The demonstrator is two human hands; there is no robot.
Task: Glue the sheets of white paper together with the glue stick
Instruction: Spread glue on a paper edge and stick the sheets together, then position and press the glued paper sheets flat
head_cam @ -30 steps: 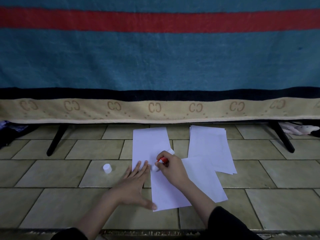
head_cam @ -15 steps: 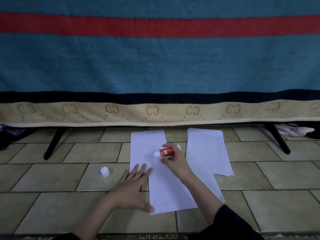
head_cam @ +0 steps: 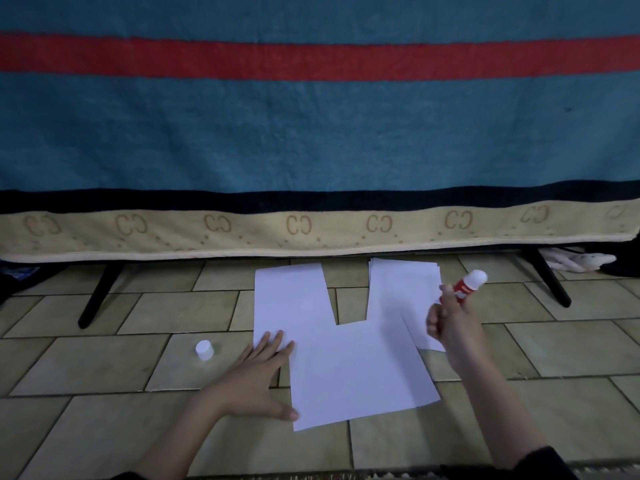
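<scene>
— So, what are your hands doing right now?

— I'm pressing my left hand (head_cam: 258, 377) flat on the floor tiles (head_cam: 104, 362), fingers spread wide and gripping nothing, fingertips lying on the lower left corner of the far sheet (head_cam: 289, 299) and thumb touching the left edge of the near sheet (head_cam: 360, 372). I'm curling my right hand (head_cam: 450, 322) closed around the glue stick (head_cam: 467, 285), holding it up in the air to the right, well clear of the paper, white tip pointing up and away.

— Where is everything else sitting?

— The near sheet is overlapping the bottom of the far one, and the spare stack (head_cam: 403, 292) is lying just to the right, partly under it. The white cap (head_cam: 204, 349) is standing alone on a tile to my left.

— What are you worrying about?

— I'm judging that the overlap is the risk. If I'm lifting my left hand too soon, the two sheets could be sliding apart before the glue grips. The near sheet is also resting on the stack, so stray glue could be bonding an extra page. And with the stick uncapped in the air, I could be smearing my sleeve (head_cam: 540, 462) or letting the tip dry
</scene>
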